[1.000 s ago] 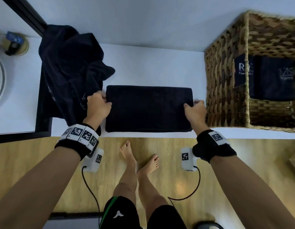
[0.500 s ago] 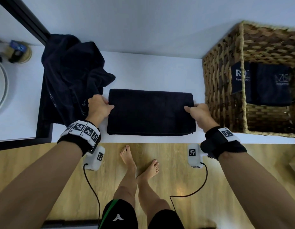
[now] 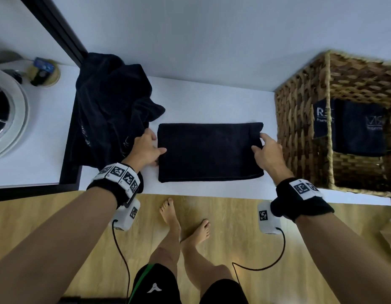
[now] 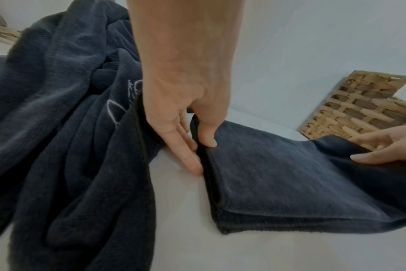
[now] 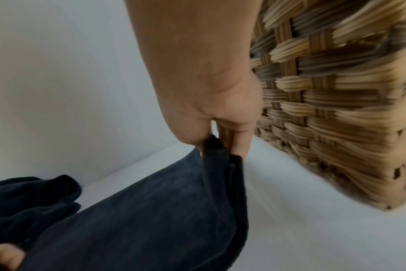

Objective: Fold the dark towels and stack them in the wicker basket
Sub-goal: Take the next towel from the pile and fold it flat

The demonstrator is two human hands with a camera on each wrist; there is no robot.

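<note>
While two folded towels (image 3: 352, 128) already lie inside the basket (image 3: 300, 137), the left hand (image 3: 146, 148) and right hand (image 3: 267, 150) each pinch an end of a half-folded towel (image 3: 210, 152) just beside it; a crumpled heap (image 3: 111, 115) beyond remains unfolded.

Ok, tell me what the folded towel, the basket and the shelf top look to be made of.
Folded towel: soft dark navy microfibre or terry, judging by its short fuzzy matte nap and stitched hem.
Wicker basket: woven rattan or similar, tan and brown strands, dull finish.
Shelf top: smooth matte white, possibly laminate; material unclear.
</note>
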